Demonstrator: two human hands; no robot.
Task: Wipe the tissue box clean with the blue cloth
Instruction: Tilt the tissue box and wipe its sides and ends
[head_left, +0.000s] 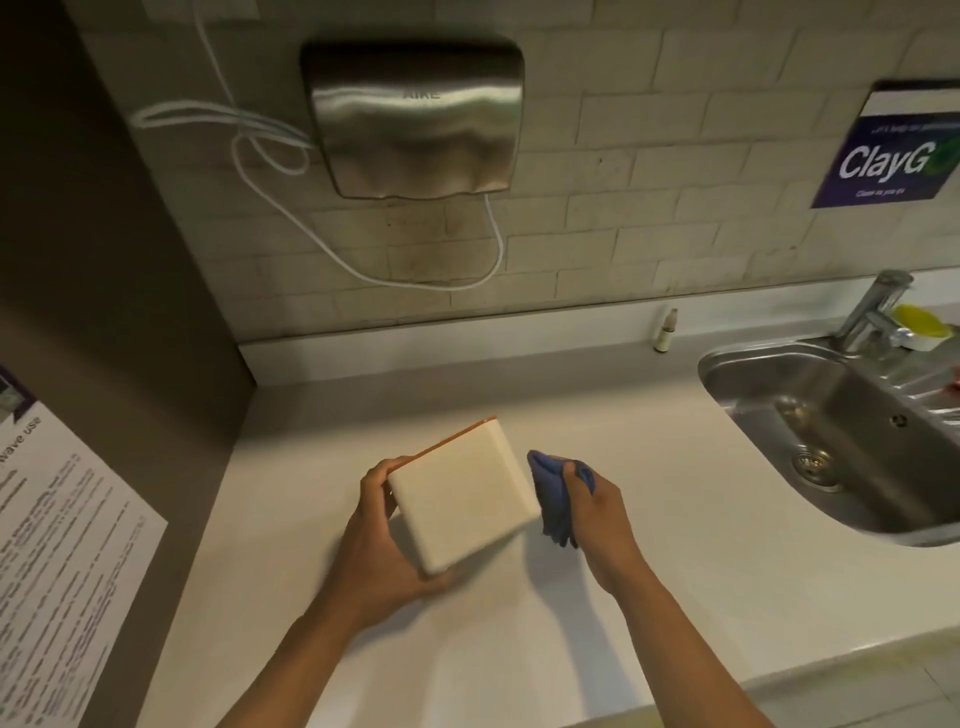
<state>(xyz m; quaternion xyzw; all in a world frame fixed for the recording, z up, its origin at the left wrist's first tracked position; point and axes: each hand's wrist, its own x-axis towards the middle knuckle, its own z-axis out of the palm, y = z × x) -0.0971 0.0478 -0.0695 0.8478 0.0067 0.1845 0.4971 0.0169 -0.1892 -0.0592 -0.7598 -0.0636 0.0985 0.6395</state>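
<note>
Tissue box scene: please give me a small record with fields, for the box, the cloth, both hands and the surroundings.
tissue box: cream, orange edge, tilted, lifted off the counter
blue cloth: bunched, against the box's right side
left hand: grips the box from the left and below
right hand: holds the cloth
sink: steel, at right, with tap
hand dryer: on the tiled wall, white cable hanging

White countertop (649, 519), small bottle (666, 329), sink (769, 374)

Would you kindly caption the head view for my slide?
Left hand holds tissue box while right hand presses blue cloth against it.
</note>
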